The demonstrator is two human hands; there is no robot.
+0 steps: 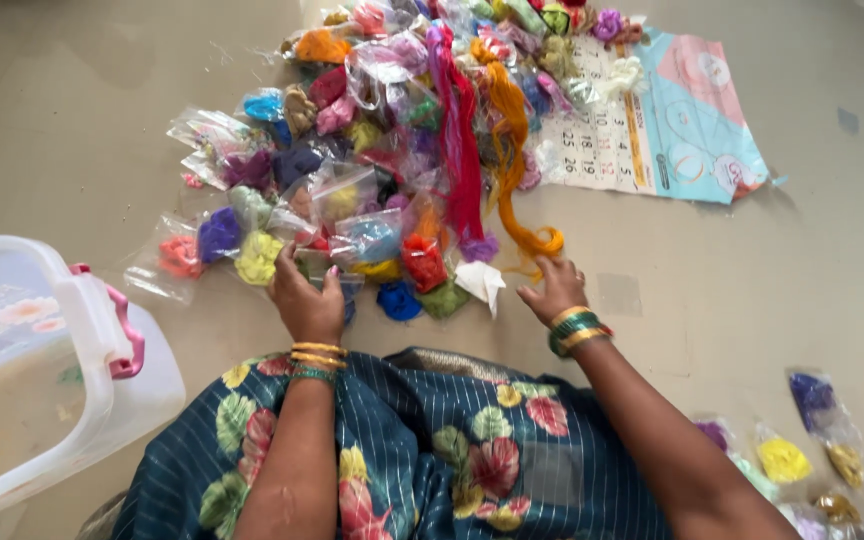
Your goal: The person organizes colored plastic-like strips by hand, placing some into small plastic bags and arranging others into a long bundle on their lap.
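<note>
Dark teal floral fabric (422, 450) fills the bottom centre of the frame, draped over the lap of a person seated on a pale floor (72, 130).

At lower left stands a clear plastic storage box (22, 400) with a white lid and pink latch (124, 335); what it holds cannot be made out through the cloudy wall.

Moving right, the left hand (307, 300), bangles at the wrist, rests palm-down on small clear bags at the near edge of a heap of bagged yarn tufts (352, 180) that spreads from mid-left to upper centre. Each little bag holds one colour: pink, purple, yellow, blue, orange. Whether the fingers grip a bag or only press on it cannot be told.

At centre, long loose skeins of red thread (462, 150) and orange thread (510, 150) trail down from the top of the pile. The right hand (555, 290), well apart from the left, has its fingers spread and curled just below the coiled end of the orange skein, beside a folded white scrap (482, 280); it appears to clasp nothing.

At upper right a wall calendar sheet (672, 120) lies under the pile's edge. At lower right more bags (802, 450) of purple and yellow tufts lie apart.

Risks, as a judgement: the unbagged skeins could tangle or drag neighbouring bags if pulled, and slippery bags may slide off the heap.
</note>
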